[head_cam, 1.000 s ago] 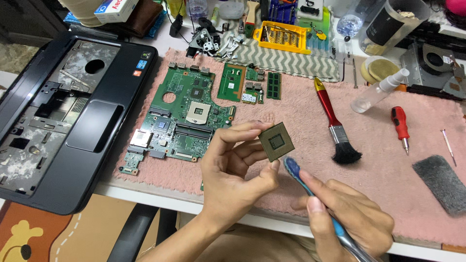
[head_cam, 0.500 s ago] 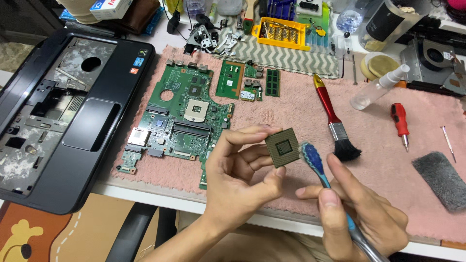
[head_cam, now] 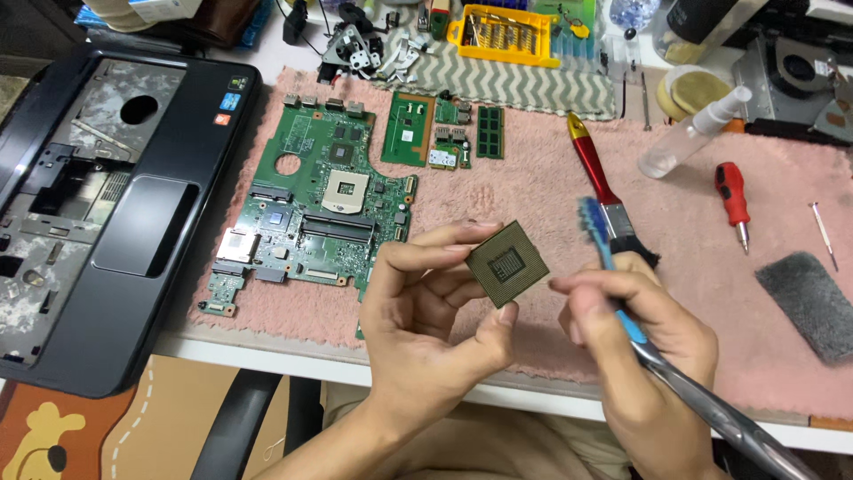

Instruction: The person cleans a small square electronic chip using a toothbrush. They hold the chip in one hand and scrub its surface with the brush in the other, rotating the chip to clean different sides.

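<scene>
My left hand pinches a small square processor chip by its edges, pin side toward me, above the front of the pink mat. My right hand grips a toothbrush with a blue bristled head and a silver-grey handle, its bristles raised just right of the chip and not touching it. A green laptop motherboard with its empty socket lies flat on the mat to the left of my hands.
An open black laptop shell sits at far left. Small green boards, a red-handled paintbrush, a spray bottle, a red screwdriver, a grey pad and a yellow bit case surround the work area.
My left hand has lifted the chip slightly and turned it. My right hand has brought the toothbrush head up from below the chip to beside its right edge.
</scene>
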